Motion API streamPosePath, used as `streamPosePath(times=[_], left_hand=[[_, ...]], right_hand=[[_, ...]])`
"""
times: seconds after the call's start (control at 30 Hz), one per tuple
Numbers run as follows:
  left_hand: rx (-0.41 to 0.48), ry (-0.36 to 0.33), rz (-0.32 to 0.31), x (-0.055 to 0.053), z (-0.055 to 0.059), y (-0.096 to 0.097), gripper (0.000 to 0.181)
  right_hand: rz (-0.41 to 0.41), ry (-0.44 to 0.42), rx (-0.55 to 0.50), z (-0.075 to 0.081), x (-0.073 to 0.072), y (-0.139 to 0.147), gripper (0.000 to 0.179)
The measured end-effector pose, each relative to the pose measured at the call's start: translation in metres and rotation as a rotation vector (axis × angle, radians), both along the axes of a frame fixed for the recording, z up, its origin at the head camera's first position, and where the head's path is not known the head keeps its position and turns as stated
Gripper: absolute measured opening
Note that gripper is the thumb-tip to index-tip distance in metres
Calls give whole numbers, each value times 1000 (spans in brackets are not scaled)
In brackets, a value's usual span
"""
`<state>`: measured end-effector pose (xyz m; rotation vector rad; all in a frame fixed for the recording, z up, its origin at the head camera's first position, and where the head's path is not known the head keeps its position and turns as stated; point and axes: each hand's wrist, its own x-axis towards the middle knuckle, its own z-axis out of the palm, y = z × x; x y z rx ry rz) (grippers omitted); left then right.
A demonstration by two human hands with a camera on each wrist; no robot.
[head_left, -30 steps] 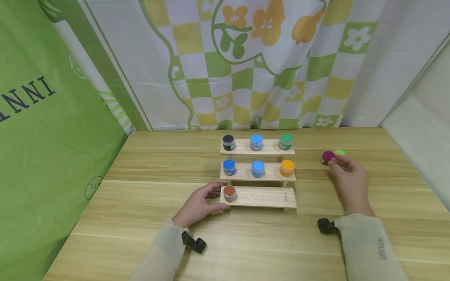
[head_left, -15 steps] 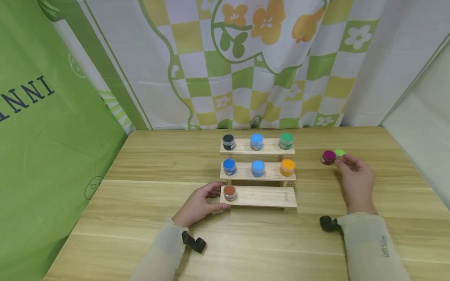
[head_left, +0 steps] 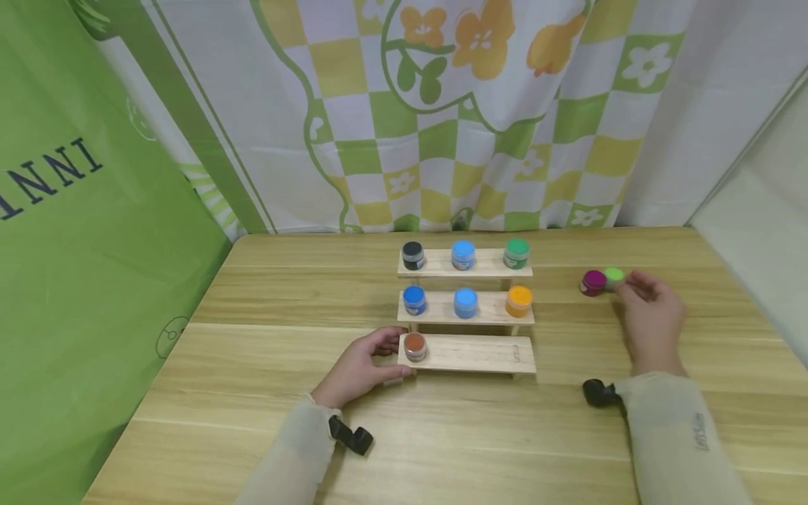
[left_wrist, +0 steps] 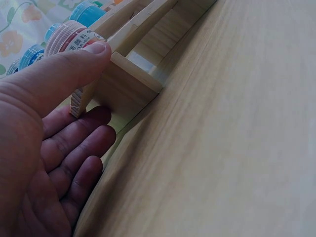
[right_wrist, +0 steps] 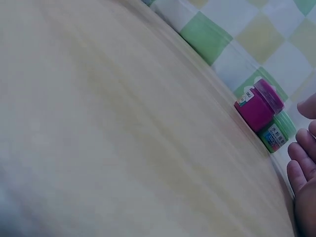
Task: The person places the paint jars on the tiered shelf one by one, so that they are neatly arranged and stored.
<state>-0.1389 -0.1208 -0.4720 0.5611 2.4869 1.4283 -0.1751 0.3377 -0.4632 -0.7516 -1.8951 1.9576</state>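
Observation:
My left hand (head_left: 361,368) grips the left end of the bottom tier of a wooden stepped rack (head_left: 470,353), thumb on the near side and fingers curled underneath. Beside that thumb, a brown-orange paint jar (head_left: 414,346) stands on the tier. Over on the right, my right hand (head_left: 653,319) is close to a light green paint jar (head_left: 613,278), partly hidden in the head view. A purple paint jar (head_left: 593,283) stands just left of it. In the right wrist view a gap shows between the loosely bent fingers (right_wrist: 301,153) and the green jar (right_wrist: 274,136).
Black (head_left: 413,255), light blue (head_left: 463,254) and green (head_left: 517,253) jars line the top tier. The middle tier bears blue (head_left: 414,299), light blue (head_left: 466,302) and orange (head_left: 520,301) ones. A patterned curtain (head_left: 442,140) hangs behind the wooden table (head_left: 303,280).
My right hand has moved off the purple jar, rightward to beside the light green jar. The left hand keeps its hold on the rack.

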Motion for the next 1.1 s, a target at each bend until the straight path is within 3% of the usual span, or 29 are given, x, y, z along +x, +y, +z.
streamPosePath(times=[0.1,0.17,0.4,0.67,0.9,1.1], left_hand=[[-3,7,-2,-2,-7,-2,62],[3,9,-3,-2,-9,-2,62],[-4,23,-17,-2,-8,-1,64],[-18,25,-9,-3,-5,-2,65],[-22,19,-2,-2,-5,-1,66],[-18,19,-12,-1,-4,-1,64]], right_hand=[[30,-43,110,-1,-2,1,60],[66,-50,128,-2,-4,2,62],[188,-110,367,-6,-8,10,66],[229,-142,450,-5,-14,13,66],[236,-140,396,-3,-13,11,66],[208,-59,104,-5,-10,10,70]])
